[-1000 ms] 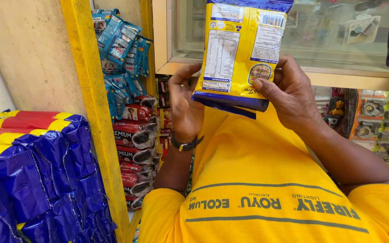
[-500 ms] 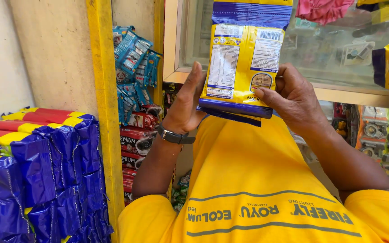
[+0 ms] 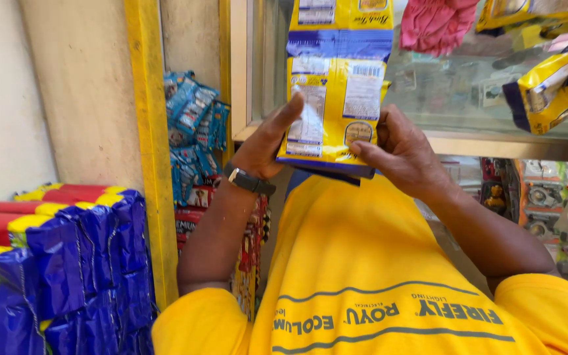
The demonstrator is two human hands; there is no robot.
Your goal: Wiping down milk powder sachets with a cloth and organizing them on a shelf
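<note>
both hands [image 3: 336, 148] hold yellow snack packets [image 3: 338, 98]

Blue foil packets [image 3: 80, 276] beside yellow post [image 3: 149, 151].

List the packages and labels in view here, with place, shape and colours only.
Yellow-and-blue packet strip: top centre, hanging, held by left hand and right hand.
Light-blue sachets: hanging left of the window frame.
Blue-and-yellow packs: stacked lower left.
Yellow-and-navy packet: upper right.
</note>
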